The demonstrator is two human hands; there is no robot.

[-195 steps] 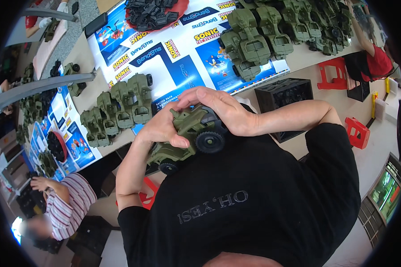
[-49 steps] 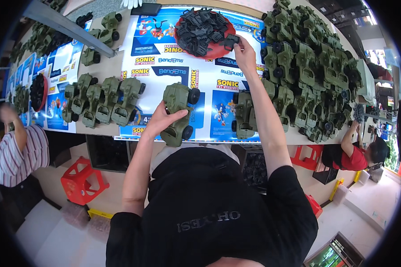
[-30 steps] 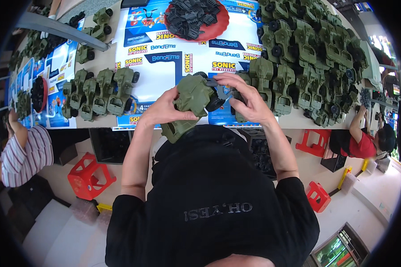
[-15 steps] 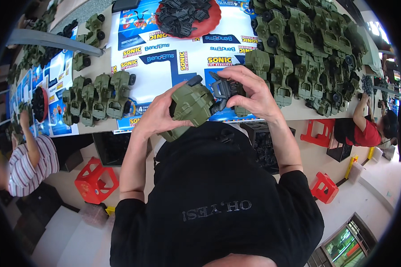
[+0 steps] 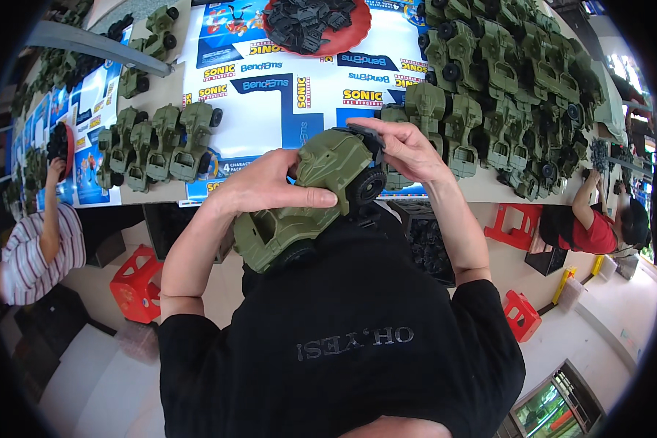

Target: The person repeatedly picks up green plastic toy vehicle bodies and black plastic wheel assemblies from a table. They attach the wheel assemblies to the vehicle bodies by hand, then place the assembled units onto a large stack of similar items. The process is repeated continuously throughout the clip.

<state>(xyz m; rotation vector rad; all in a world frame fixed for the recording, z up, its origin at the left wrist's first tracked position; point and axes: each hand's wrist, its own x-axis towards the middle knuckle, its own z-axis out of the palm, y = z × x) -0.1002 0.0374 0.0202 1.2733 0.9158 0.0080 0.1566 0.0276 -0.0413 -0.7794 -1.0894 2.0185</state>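
An olive-green toy vehicle [image 5: 285, 223] with black wheels is tilted in front of my chest, held off the table. My left hand [image 5: 266, 182] wraps round its body, thumb laid along the near side. At the vehicle's upper right end, a dark plastic part [image 5: 370, 136] sits against the green body, pinched by the fingers of my right hand [image 5: 410, 150]. Most of that part is hidden by the vehicle and fingers. A black wheel [image 5: 369, 185] shows just below it.
A red dish [image 5: 358, 36] of black plastic parts stands at the table's back. Green toy vehicles crowd the right [image 5: 504, 95], and a short row [image 5: 157, 150] lies left. People work at both sides; red stools [image 5: 135, 285] stand under the table edge.
The toy vehicle has turned, so its side and wheels now show. The dark part, apart in my right hand before, is now against the vehicle's end. My left thumb has shifted along the body.
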